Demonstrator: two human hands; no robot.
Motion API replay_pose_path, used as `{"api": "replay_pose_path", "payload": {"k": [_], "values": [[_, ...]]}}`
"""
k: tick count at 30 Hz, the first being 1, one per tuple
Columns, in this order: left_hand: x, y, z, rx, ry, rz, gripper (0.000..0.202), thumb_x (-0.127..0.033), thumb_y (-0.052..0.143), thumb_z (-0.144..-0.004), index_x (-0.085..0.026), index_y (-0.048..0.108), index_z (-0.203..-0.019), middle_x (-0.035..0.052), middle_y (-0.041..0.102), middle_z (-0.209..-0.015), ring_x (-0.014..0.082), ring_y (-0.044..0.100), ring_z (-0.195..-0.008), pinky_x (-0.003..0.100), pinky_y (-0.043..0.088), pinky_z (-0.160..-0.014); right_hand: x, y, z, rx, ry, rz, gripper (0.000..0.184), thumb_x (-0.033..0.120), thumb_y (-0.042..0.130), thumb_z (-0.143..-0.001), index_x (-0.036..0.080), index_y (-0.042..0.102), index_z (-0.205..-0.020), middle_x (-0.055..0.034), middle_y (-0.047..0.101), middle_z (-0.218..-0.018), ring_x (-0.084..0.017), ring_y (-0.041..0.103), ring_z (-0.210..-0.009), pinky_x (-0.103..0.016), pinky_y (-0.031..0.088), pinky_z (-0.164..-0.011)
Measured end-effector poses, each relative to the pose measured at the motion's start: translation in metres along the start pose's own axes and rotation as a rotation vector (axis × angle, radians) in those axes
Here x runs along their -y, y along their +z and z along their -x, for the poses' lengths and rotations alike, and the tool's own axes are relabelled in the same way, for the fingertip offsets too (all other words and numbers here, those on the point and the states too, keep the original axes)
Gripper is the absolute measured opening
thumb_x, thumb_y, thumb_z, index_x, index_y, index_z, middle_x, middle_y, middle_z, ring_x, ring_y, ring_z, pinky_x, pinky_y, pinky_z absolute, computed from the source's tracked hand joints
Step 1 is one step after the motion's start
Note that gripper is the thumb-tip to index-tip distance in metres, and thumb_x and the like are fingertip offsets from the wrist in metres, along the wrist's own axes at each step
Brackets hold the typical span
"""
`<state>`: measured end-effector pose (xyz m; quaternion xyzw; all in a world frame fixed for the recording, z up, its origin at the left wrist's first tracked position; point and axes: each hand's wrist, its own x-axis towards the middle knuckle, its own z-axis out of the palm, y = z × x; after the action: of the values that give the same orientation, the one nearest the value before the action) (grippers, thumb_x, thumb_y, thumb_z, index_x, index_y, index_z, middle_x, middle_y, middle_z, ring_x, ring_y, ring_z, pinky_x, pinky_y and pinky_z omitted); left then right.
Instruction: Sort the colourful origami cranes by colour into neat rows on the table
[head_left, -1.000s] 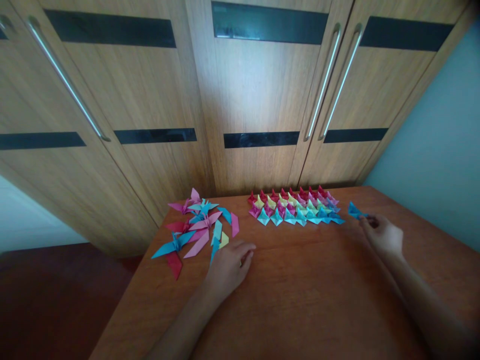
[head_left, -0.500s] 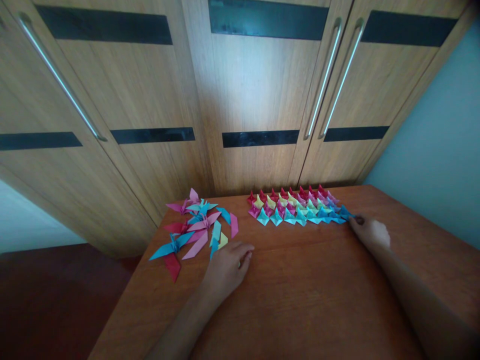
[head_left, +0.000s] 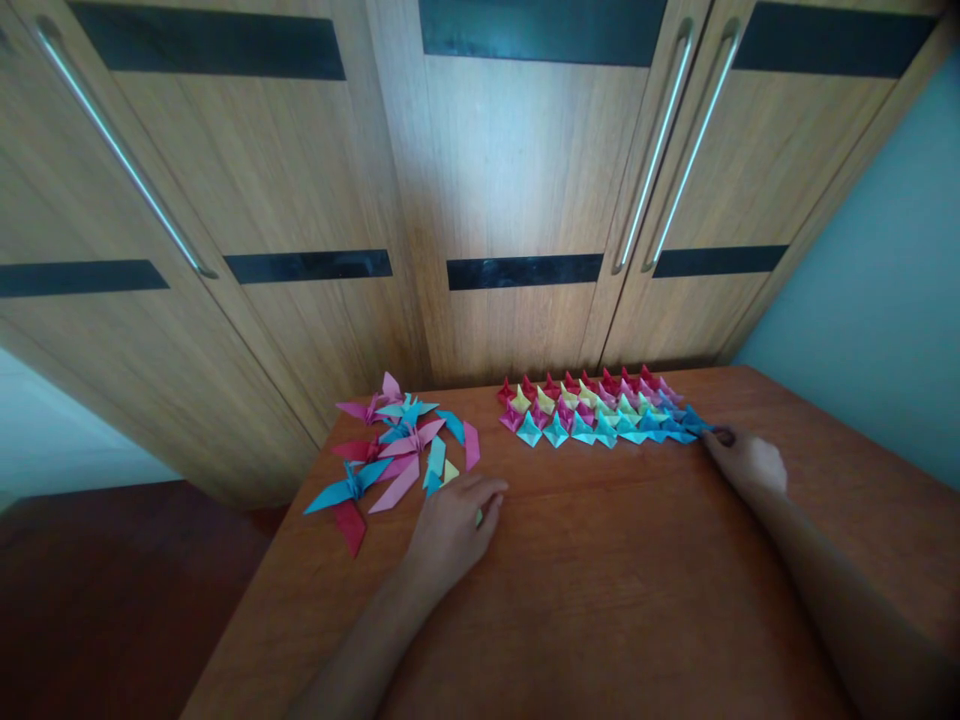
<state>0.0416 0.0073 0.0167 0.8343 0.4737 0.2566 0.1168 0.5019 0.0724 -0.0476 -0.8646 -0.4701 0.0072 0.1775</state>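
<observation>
My right hand [head_left: 746, 464] has its thumb and fingers pinched on a blue folded-paper piece [head_left: 700, 427] at the right end of the front row. That row belongs to a block of pointed origami pieces [head_left: 556, 431], in red, yellow, pink and blue bands. My left hand [head_left: 456, 524] hovers over or rests on the table beside loose folded paper, thumb and fingers apart. A small yellowish-green bit shows by its thumb; I cannot tell whether the hand touches it. Left of it lie several origami cranes, among them a pink crane [head_left: 411, 440] and a blue crane [head_left: 351, 486].
Bent paper strips lie among the cranes, including a pink strip [head_left: 471, 446] and a red one [head_left: 350, 527]. The brown wooden table [head_left: 600, 600] meets a wooden wardrobe [head_left: 517, 170] with metal handles at its back. A pale wall [head_left: 885, 260] stands to the right.
The view has shifted slightly. Both hands keep nearly the same places and poses, and the right one still pinches the blue piece.
</observation>
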Motion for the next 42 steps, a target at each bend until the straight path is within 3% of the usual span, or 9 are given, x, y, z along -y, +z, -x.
{"api": "replay_pose_path", "payload": {"k": [8, 12, 15, 18, 23, 26, 30, 36, 42], "values": [[0.002, 0.000, 0.001, -0.013, -0.012, -0.014, 0.023, -0.019, 0.048, -0.088, -0.023, 0.065, -0.102, 0.0028, 0.070, -0.096, 0.0163, 0.063, -0.087, 0.027, 0.049, -0.079, -0.008, 0.005, 0.004, -0.090, -0.058, -0.116, 0.044, 0.051, 0.051, -0.078, 0.018, 0.068, -0.101, -0.0166, 0.069, -0.086, -0.032, 0.062, -0.076, -0.036, 0.037, -0.060], [0.001, -0.002, 0.001, -0.009, -0.019, -0.028, 0.023, -0.019, 0.048, -0.088, -0.023, 0.065, -0.102, 0.0030, 0.069, -0.097, 0.0164, 0.063, -0.087, 0.027, 0.049, -0.078, -0.007, 0.002, 0.013, -0.217, 0.023, -0.231, 0.043, 0.050, 0.048, -0.080, 0.016, 0.066, -0.099, -0.0154, 0.068, -0.082, -0.033, 0.061, -0.076, -0.037, 0.037, -0.063], [0.001, -0.004, 0.001, -0.027, -0.032, -0.037, 0.022, -0.019, 0.048, -0.088, -0.024, 0.066, -0.101, 0.0028, 0.069, -0.095, 0.0164, 0.063, -0.084, 0.026, 0.048, -0.075, 0.007, -0.010, 0.026, -0.331, 0.084, -0.339, 0.042, 0.050, 0.045, -0.081, 0.016, 0.065, -0.095, -0.0155, 0.067, -0.079, -0.031, 0.060, -0.075, -0.037, 0.038, -0.064], [0.003, -0.007, 0.000, -0.056, -0.042, -0.059, 0.022, -0.019, 0.049, -0.087, -0.023, 0.065, -0.100, 0.0035, 0.068, -0.094, 0.0177, 0.062, -0.086, 0.028, 0.047, -0.077, 0.035, -0.027, 0.048, -0.384, 0.015, -0.449, 0.039, 0.049, 0.045, -0.082, 0.016, 0.065, -0.088, -0.0136, 0.066, -0.077, -0.027, 0.060, -0.073, -0.034, 0.039, -0.066], [0.017, -0.023, -0.004, -0.116, -0.129, -0.164, 0.020, -0.019, 0.048, -0.086, -0.021, 0.064, -0.097, 0.0048, 0.066, -0.092, 0.0199, 0.060, -0.088, 0.030, 0.046, -0.078, 0.100, -0.035, 0.094, -0.192, -0.230, -0.685, 0.035, 0.046, 0.048, -0.080, 0.016, 0.066, -0.084, -0.0055, 0.065, -0.072, -0.019, 0.058, -0.066, -0.027, 0.041, -0.063], [0.029, -0.033, -0.005, -0.135, -0.186, -0.209, 0.020, -0.021, 0.047, -0.087, -0.021, 0.063, -0.099, 0.0052, 0.065, -0.094, 0.0204, 0.060, -0.089, 0.030, 0.045, -0.079, 0.140, -0.024, 0.122, -0.015, -0.400, -0.773, 0.032, 0.043, 0.047, -0.082, 0.017, 0.065, -0.085, -0.0034, 0.065, -0.071, -0.017, 0.057, -0.064, -0.026, 0.042, -0.061], [0.040, -0.034, -0.005, -0.114, -0.238, -0.226, 0.022, -0.023, 0.049, -0.086, -0.020, 0.062, -0.103, 0.0059, 0.065, -0.099, 0.0206, 0.060, -0.092, 0.029, 0.045, -0.080, 0.177, -0.006, 0.151, 0.190, -0.608, -0.693, 0.029, 0.039, 0.044, -0.084, 0.019, 0.062, -0.072, -0.0011, 0.061, -0.061, -0.016, 0.055, -0.057, -0.026, 0.040, -0.058], [0.039, -0.029, -0.004, -0.051, -0.206, -0.228, 0.022, -0.024, 0.047, -0.087, -0.022, 0.064, -0.101, 0.0052, 0.066, -0.099, 0.0203, 0.061, -0.092, 0.030, 0.044, -0.083, 0.181, 0.014, 0.162, 0.266, -0.641, -0.569, 0.030, 0.038, 0.042, -0.086, 0.020, 0.057, -0.066, -0.0012, 0.061, -0.060, -0.016, 0.057, -0.057, -0.025, 0.036, -0.055], [0.040, -0.039, -0.001, -0.055, -0.238, -0.264, 0.022, -0.023, 0.048, -0.085, -0.022, 0.065, -0.099, 0.0060, 0.066, -0.101, 0.0205, 0.062, -0.089, 0.028, 0.044, -0.078, 0.176, 0.015, 0.166, 0.263, -0.663, -0.507, 0.029, 0.037, 0.042, -0.088, 0.021, 0.056, -0.069, 0.0013, 0.057, -0.058, -0.014, 0.055, -0.055, -0.025, 0.033, -0.054]]}}
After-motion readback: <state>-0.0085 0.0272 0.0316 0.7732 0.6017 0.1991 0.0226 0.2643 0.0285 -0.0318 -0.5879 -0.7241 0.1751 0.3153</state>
